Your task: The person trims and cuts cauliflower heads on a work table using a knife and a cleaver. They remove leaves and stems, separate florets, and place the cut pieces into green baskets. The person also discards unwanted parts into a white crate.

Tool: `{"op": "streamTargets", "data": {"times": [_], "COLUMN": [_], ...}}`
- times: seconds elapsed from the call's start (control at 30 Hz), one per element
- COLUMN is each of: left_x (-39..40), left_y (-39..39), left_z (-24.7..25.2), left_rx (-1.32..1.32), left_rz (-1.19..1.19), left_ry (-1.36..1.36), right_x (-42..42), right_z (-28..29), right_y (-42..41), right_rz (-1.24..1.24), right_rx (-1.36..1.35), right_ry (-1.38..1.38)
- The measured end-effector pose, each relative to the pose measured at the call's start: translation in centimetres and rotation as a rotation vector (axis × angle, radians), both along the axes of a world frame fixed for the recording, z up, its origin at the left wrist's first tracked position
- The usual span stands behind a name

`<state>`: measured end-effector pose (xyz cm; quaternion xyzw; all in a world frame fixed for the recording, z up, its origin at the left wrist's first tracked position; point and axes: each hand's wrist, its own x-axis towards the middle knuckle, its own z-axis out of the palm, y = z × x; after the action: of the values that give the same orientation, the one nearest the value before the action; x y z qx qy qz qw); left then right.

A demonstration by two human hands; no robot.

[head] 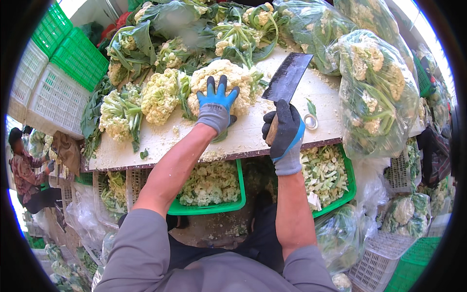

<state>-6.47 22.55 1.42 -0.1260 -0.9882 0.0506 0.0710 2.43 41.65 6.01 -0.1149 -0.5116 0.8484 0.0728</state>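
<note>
My left hand (217, 102), in a blue and grey work glove, rests with spread fingers on a large cauliflower head (226, 75) on the white tabletop (321, 109). In my right hand (286, 133), gloved alike, is the wooden handle of a cleaver (288, 76). Its broad, dark-stained blade points up and away, right of the cauliflower and apart from it. A yellowish cauliflower (160, 96) and a paler cauliflower piece with stalks (118, 116) lie left of my left hand. A round metal object (311, 121) lies just right of my right hand.
Leafy cauliflowers (237, 36) are heaped along the back. Plastic-bagged cauliflowers (377, 91) stand at right. Below the table edge are a green crate of florets (239, 189) and a green crate of cut stalks (352, 182). Stacked crates (60, 98) stand at left; a co-worker (29, 169) is further off.
</note>
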Motion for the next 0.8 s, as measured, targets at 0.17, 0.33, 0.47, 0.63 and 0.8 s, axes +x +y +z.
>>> {"op": "streamTargets", "data": {"times": [0.17, 0.33, 0.47, 0.63, 0.8], "left_x": [-2.8, -5.1, -7.9, -12.3, -12.2], "left_y": [-0.5, -2.2, -4.2, -9.0, -14.4], "left_z": [-0.1, -0.2, 1.1, 3.3, 3.1], "left_rx": [0.087, 0.297, 0.593, 1.186, 1.927], "left_rz": [0.008, -0.029, -0.075, -0.030, 0.090], "left_ry": [0.049, 0.189, 0.234, 0.091, -0.176], "right_x": [-0.7, 0.0, 0.0, -0.3, 0.0], "right_z": [-2.5, -0.1, -0.1, -1.4, 0.5], "right_y": [0.2, -0.2, 0.3, 0.6, 0.4], "right_rz": [0.031, 0.069, 0.071, 0.045, 0.140], "right_rx": [0.156, -0.027, -0.063, 0.104, -0.033], "right_ry": [0.135, -0.010, -0.023, 0.116, -0.054]}}
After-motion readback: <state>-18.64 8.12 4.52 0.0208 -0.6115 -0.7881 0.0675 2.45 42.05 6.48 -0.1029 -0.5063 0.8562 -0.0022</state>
